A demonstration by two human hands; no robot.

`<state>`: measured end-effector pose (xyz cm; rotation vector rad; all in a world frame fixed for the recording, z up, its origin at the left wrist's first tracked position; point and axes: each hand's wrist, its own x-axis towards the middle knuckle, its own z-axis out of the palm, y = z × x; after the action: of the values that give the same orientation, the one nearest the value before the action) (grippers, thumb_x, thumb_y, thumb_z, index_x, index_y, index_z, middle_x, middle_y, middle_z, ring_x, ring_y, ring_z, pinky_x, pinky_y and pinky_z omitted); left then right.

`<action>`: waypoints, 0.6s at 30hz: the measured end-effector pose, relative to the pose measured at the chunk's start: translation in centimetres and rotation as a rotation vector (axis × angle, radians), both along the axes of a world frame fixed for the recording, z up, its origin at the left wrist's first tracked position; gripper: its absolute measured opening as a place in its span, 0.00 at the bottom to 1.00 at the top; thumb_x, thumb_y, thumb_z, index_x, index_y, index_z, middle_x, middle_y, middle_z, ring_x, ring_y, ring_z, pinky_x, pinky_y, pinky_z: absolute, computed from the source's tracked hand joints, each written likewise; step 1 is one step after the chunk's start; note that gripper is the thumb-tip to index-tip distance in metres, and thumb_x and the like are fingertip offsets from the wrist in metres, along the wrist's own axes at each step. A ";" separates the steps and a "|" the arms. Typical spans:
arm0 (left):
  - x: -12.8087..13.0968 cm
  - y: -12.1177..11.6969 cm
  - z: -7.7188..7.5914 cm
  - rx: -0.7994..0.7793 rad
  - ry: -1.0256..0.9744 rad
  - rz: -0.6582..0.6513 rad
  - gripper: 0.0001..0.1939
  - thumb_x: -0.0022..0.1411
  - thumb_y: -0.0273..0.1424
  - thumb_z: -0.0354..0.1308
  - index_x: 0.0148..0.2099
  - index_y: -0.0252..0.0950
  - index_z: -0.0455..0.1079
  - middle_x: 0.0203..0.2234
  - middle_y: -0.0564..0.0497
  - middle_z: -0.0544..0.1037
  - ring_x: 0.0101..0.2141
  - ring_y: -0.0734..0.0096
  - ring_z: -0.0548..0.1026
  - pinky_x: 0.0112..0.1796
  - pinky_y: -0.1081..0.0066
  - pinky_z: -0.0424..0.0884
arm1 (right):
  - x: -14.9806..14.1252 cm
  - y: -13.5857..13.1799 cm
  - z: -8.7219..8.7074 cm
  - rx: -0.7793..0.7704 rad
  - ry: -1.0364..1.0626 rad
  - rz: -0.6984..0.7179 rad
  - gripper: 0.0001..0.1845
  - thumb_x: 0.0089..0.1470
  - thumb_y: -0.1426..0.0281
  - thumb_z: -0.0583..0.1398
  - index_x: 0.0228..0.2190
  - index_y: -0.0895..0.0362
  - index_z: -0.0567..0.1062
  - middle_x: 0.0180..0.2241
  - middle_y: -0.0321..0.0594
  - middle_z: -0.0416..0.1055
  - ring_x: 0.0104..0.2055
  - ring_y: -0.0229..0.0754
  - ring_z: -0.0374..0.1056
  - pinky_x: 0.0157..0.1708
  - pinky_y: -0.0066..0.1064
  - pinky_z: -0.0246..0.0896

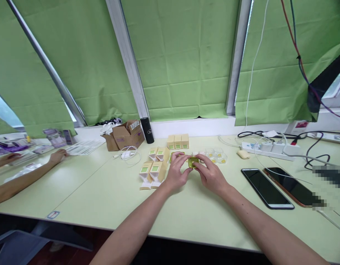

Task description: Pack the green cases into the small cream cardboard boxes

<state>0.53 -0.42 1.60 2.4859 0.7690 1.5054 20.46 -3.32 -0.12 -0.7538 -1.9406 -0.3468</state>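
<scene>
A small square olive-green tin (193,160) is held above the table between my two hands. My left hand (177,173) grips its left side with curled fingers. At its right side my right hand (211,174) has its fingers pressed on the tin. Just left of my left hand stand several cream cartons (156,168) with green squares and opened flaps. Behind my hands are a few more cream boxes (178,141) in a row. A clear plastic tray (218,156) with round cups and yellow spots lies beyond my right hand.
Two phones (266,187) lie at the right, near a white power strip (266,150) with cables. A cardboard box (128,136) and a black bottle (147,130) stand at the back left, a white charger (127,154) before them. Another person's hands (58,156) work at far left.
</scene>
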 end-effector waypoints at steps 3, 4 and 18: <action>0.0 0.0 0.0 0.009 -0.005 -0.002 0.22 0.65 0.28 0.64 0.61 0.41 0.71 0.50 0.42 0.79 0.57 0.51 0.67 0.56 0.46 0.70 | -0.1 0.0 0.0 -0.018 -0.005 0.000 0.22 0.67 0.78 0.51 0.57 0.50 0.70 0.57 0.53 0.68 0.58 0.54 0.70 0.48 0.47 0.77; 0.0 0.0 0.0 0.012 -0.006 -0.002 0.23 0.65 0.28 0.64 0.61 0.41 0.71 0.50 0.42 0.79 0.57 0.51 0.67 0.56 0.46 0.70 | -0.1 0.0 0.0 -0.025 -0.010 0.001 0.22 0.66 0.79 0.51 0.57 0.51 0.70 0.57 0.54 0.68 0.58 0.55 0.69 0.48 0.47 0.77; 0.1 -0.2 0.2 0.030 -0.009 0.001 0.23 0.65 0.28 0.64 0.61 0.41 0.71 0.50 0.42 0.79 0.56 0.51 0.67 0.56 0.46 0.70 | -0.1 0.0 -0.1 -0.036 0.032 0.012 0.25 0.67 0.77 0.52 0.61 0.49 0.68 0.58 0.51 0.69 0.60 0.55 0.69 0.52 0.49 0.76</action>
<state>0.62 -0.66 1.81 2.4989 0.7515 1.5379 20.34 -3.31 -0.19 -0.7663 -1.9247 -0.2919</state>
